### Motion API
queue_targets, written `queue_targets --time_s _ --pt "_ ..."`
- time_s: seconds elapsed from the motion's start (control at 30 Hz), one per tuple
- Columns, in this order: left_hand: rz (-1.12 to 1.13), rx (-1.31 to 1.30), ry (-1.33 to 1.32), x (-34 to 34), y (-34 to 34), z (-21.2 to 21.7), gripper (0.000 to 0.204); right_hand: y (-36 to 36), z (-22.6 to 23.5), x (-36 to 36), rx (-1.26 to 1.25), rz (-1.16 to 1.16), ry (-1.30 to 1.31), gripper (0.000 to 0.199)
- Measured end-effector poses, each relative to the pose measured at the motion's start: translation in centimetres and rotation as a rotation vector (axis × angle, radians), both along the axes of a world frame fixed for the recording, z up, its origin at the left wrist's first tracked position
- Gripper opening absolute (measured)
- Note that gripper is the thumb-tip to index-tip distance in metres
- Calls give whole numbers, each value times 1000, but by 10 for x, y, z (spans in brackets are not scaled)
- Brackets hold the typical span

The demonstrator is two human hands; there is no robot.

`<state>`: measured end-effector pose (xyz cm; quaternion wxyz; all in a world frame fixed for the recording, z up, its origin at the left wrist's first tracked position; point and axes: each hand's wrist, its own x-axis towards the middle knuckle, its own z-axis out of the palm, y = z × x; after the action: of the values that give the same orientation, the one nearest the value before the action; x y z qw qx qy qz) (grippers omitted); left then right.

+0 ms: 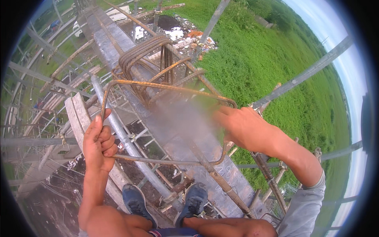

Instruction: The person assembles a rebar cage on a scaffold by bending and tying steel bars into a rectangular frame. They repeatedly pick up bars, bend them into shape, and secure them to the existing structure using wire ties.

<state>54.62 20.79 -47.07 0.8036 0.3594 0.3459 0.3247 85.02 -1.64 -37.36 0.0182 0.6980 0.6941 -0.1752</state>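
Note:
A rusty rebar stirrup [166, 85], bent into a rounded rectangle, is held up in front of me. My left hand [102, 142] is closed around its left side, with the thumb pointing up along the bar. At the other end, my right hand [246, 128] has its fingers curled over the stirrup's right side; a blurred grey patch partly hides the fingertips. Just beyond, several similar stirrups [148, 49] hang bunched together on long rebars [215, 173]. These bars run lengthwise above a grey beam form [241, 183].
I am high on scaffolding, with my shoes [136, 201] near a metal pipe [126, 136] and wooden planks [77, 114]. A slanting pole [304, 73] crosses at right. Below lie grass [268, 51], rubble [177, 33] and more scaffold tubes.

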Motion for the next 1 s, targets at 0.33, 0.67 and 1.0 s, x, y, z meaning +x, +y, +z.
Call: queue_targets --time_s 0.33,0.67,1.0 --pt "-28 -379 -227 3 -22 -14 41 -36 -63 55 154 -906 1282 86" --pt "-95 -305 -94 13 -43 -13 60 -4 -102 44 330 -1077 1271 89" --pt "-86 -342 -69 40 -56 -6 62 6 -102 54 466 -1252 1137 78"
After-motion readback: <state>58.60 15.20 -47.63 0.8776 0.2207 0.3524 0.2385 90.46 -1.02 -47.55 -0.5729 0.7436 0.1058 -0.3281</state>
